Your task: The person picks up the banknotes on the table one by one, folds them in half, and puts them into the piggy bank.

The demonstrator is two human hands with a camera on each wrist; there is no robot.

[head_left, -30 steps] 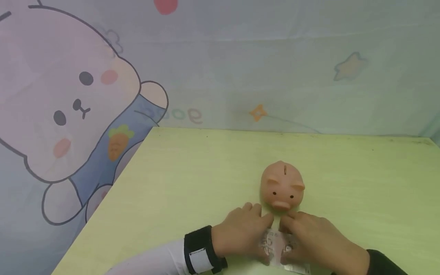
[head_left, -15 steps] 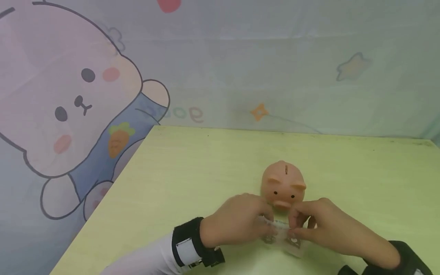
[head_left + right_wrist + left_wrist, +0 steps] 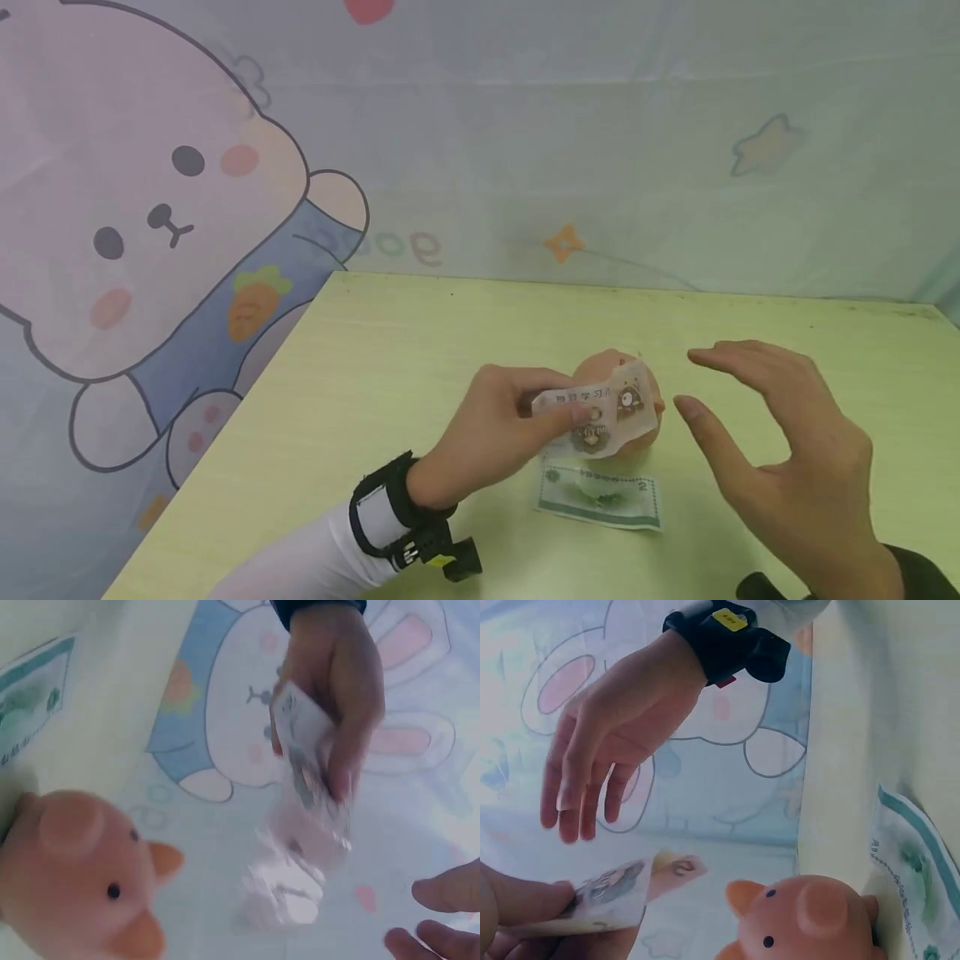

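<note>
A pale green counter (image 3: 420,350) carries a pink piggy bank (image 3: 654,392) toward the middle, with a green banknote (image 3: 598,497) lying flat just nearer the front edge.

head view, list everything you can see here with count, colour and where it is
piggy bank: one, pink, on the table's middle, partly behind the held note
pale banknote: one, whitish with dark print, pinched in the left hand, held in front of the piggy bank
green banknote: one, green and white, flat on the table in front of the piggy bank
table: one, light yellow-green
backdrop cloth: one, pale blue with a cartoon bunny, behind the table
wrist straps: two, black
left hand: one, pinching the pale banknote
right hand: one, open, right of the piggy bank, holding nothing
</note>
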